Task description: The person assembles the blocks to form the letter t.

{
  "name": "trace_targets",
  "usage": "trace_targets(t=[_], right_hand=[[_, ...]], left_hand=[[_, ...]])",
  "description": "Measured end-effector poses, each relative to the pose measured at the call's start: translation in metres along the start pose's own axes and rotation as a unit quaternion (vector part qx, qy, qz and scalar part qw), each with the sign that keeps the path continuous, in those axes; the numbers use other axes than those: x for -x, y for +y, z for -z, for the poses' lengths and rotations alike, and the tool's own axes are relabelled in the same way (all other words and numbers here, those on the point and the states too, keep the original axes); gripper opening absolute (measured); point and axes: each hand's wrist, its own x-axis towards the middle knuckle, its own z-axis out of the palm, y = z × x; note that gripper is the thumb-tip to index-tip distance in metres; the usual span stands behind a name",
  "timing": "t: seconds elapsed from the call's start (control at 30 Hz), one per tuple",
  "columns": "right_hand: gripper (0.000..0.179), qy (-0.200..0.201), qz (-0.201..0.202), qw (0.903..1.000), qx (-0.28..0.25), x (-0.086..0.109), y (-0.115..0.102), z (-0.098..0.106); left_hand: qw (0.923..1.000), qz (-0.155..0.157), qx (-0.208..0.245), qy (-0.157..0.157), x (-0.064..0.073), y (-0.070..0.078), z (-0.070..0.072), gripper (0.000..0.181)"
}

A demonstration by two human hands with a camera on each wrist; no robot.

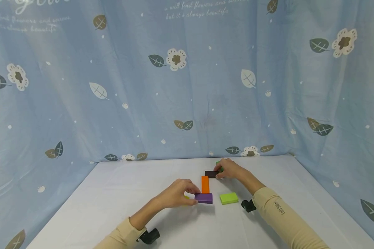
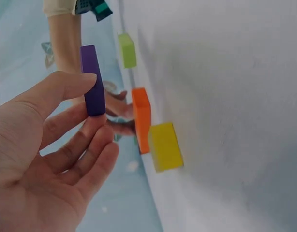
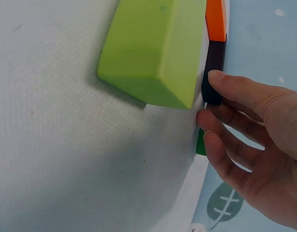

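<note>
My left hand (image 1: 175, 194) pinches a purple block (image 1: 203, 198) by its left end, between thumb and fingers. In the left wrist view the purple block (image 2: 92, 84) is held off the table. At the back, my right hand (image 1: 232, 170) has its thumb and a finger on the right end of a black block (image 1: 210, 174). An orange block (image 1: 205, 185) lies lengthwise, its far end meeting the black block. Beyond the right fingers sits a green block (image 3: 201, 143), mostly hidden. A yellow block (image 2: 167, 147) stands beside the orange one, largely covered by my left hand in the head view.
A lime green block (image 1: 229, 198) lies on the white table (image 1: 127, 186), right of the purple block. Blue patterned cloth (image 1: 187, 90) hangs behind the table and at its sides. Each wrist carries a black camera, such as the left one (image 1: 150, 236).
</note>
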Motion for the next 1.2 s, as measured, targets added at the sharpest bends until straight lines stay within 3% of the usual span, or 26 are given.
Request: trace_targets(t=[0.73, 1.2], right_hand=[[0.027, 0.0, 0.0, 1.0, -0.002, 0.001, -0.002, 0.0], [0.027, -0.001, -0.006, 1.0, 0.004, 0.0, -0.002, -0.001]], left_hand=[[0.999, 0.038, -0.007, 0.025, -0.021, -0.032, 0.018, 0.024], [0.9978, 0.056, -0.018, 0.029, -0.036, -0.048, 0.02, 0.024]])
